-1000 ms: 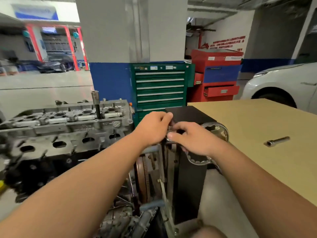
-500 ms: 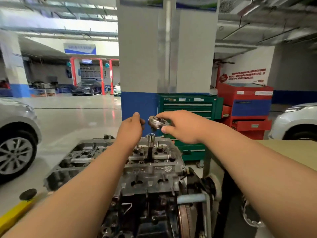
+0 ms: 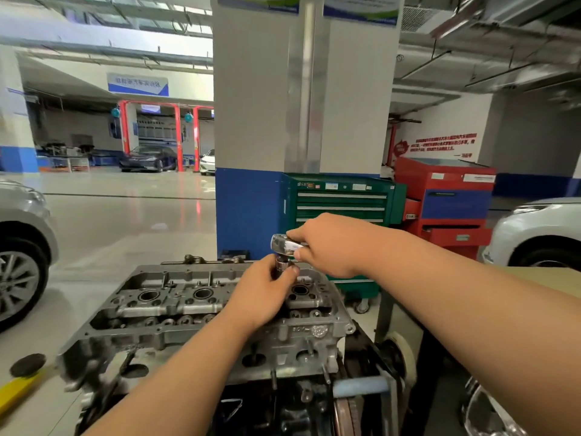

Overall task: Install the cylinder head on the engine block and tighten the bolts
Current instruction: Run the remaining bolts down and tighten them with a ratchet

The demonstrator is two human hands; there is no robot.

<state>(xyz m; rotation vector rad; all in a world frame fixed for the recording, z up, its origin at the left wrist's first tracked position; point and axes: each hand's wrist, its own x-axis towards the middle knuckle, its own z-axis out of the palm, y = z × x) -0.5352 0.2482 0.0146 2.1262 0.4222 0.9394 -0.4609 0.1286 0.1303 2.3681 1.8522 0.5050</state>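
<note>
Ratchet, shiny chrome steel head [image 3: 284, 242], pinched in your right hand [image 3: 333, 247]; left hand [image 3: 262, 297] grips dark socket extension [image 3: 280, 265] standing at 3 o'clock end of grey cast-aluminium cylinder head [image 3: 176, 309], seated on engine block [image 3: 283, 404]. Steel rigid, slick; hold ratchet at handle, steady extension low.

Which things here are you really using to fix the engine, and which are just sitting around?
In use:
- cylinder head
- ratchet, in the right hand
- socket, steadied by the left hand

Just sitting around:
- green tool cabinet
- red tool cabinet
- white car
- silver car
</note>
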